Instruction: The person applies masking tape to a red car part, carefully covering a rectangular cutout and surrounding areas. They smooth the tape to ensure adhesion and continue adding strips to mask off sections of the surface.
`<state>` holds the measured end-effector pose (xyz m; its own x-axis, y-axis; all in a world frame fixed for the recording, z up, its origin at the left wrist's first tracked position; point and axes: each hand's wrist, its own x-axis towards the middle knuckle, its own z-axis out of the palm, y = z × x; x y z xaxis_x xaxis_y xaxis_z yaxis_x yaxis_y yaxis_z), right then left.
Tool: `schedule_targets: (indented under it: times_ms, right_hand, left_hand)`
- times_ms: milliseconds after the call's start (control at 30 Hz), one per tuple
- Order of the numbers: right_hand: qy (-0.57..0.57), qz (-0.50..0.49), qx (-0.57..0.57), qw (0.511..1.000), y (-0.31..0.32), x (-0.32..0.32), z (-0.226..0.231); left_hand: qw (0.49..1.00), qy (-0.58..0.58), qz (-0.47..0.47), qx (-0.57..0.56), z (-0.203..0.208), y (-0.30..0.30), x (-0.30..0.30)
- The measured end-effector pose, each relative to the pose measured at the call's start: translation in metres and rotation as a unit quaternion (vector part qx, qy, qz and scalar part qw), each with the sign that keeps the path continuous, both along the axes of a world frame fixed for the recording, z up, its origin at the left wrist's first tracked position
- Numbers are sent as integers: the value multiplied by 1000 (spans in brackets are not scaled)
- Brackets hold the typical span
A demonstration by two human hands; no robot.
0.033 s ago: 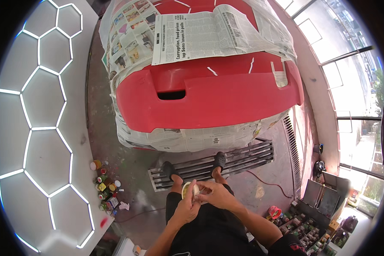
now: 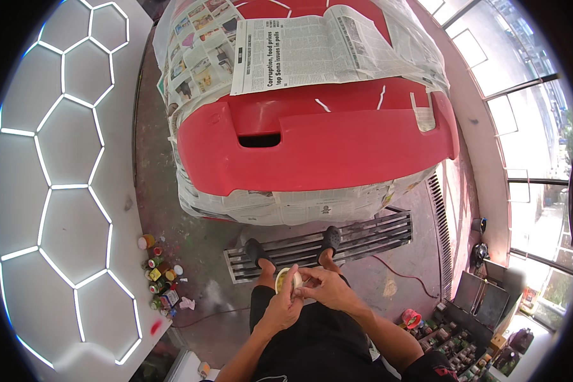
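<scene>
Left wall (image 2: 19,172) with glowing hexagon lights (image 2: 70,186); stained floor (image 2: 204,254); bright windows (image 2: 535,140) right.

The bumper (image 2: 337,156) is flat pinkish red, the body panel (image 2: 286,109) above it deeper red with short white streaks. One newspaper (image 2: 299,54) is off-white with black print; another (image 2: 200,60) carries a patchwork of multicoloured pictures. White lines (image 2: 70,186) draw a hexagon pattern over the pale grey wall (image 2: 19,191). The container (image 2: 276,280) is cream, yellowish inside. The clogs (image 2: 331,237) are charcoal, the shorts (image 2: 264,305) black, and the grating (image 2: 363,239) striped silver-grey.
</scene>
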<state>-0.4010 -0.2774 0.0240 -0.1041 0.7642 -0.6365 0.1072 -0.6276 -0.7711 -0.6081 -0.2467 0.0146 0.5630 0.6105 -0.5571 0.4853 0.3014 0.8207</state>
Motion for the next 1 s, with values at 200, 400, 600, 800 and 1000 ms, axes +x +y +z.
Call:
schedule_targets:
  times_ms: [200, 400, 600, 800, 1000]
  right_hand:
    - [-58, 201, 17, 978, -86, 70, 15]
    - [113, 351, -223, 902, -90, 126, 74]
    - [-219, -27, 124, 967, 47, 104, 76]
    - [-118, 104, 229, 961, 190, 58, 90]
    - [-92, 148, 230, 957, 248, 48, 87]
  left_hand:
    - [995, -66, 73, -33, -20, -23, 38]
    - [978, -109, 159, -75, -20, -26, 39]
    - [953, -210, 219, 6, 3, 29, 77]
    - [919, -268, 289, 26, 24, 118, 92]
    - [904, -316, 281, 63, 30, 170, 71]
